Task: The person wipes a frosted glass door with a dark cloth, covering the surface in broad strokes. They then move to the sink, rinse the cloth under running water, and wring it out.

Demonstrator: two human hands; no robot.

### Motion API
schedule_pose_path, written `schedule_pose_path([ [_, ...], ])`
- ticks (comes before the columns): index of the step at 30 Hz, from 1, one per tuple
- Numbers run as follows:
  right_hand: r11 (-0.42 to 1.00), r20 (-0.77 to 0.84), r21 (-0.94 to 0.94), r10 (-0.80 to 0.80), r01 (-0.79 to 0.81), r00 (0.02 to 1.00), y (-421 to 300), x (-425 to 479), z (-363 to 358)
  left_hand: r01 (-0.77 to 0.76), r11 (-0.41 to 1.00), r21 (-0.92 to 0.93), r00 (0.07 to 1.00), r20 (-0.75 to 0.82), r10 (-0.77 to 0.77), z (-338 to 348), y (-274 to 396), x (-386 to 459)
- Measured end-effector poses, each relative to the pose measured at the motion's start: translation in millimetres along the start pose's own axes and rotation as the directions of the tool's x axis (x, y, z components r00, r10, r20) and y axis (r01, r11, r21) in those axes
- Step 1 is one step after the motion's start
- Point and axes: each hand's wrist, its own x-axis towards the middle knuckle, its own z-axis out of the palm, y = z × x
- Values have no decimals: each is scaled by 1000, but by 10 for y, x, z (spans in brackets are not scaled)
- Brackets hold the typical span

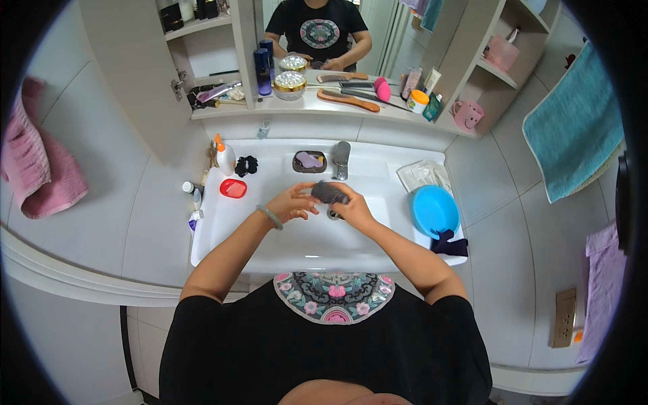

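Observation:
Above the white washbasin point(283, 248), my right hand point(358, 208) grips a dark grey, ribbed or bristly object point(330, 192), possibly a brush; blur hides its exact kind. My left hand point(293, 203), with a pale green bangle point(270, 216) on the wrist, is just left of it. Its fingers are spread and curved, and the fingertips reach the object's left end; whether they touch it is unclear. Beneath my right hand the metal drain point(333, 214) is partly covered. A chrome faucet point(341, 160) rises behind, beside a dark soap dish point(310, 169) with a purple soap bar point(308, 160).
Left on the basin are a white pump bottle point(226, 158), black scrunchie point(246, 166) and red soap box point(233, 188). At right stand a blue plastic bowl point(435, 211), a white cloth point(425, 175) and dark cloth point(449, 246). A shelf point(304, 109) with combs and jars overhangs the back.

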Motion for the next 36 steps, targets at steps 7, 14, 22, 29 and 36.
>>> schedule_pose_path([
  [7, 326, 625, 663, 254, -674, 738, -262, -519, -732, -294, -559, 776, 691, 576, 437, 1391, 653, -227],
  [14, 690, 826, 286, 174, -665, 536, -700, -1099, -1576, -323, -590, 740, 709, 602, 368, 2321, 428, -19],
  [22, 649, 182, -754, 51, 106, 982, -758, -1289, -1736, 74, -201, 977, 899, 22, 438, 2845, 52, 313],
  [29, 510, 297, -789, -174, 344, 939, -1241, -1068, 676, 148, 282, 948, 988, -157, 7, 675, -28, -1099],
  [36, 965, 84, -193, 195, -177, 977, -419, -711, 2109, -141, 756, 639, 939, -157, 308, -862, -359, -2040],
])
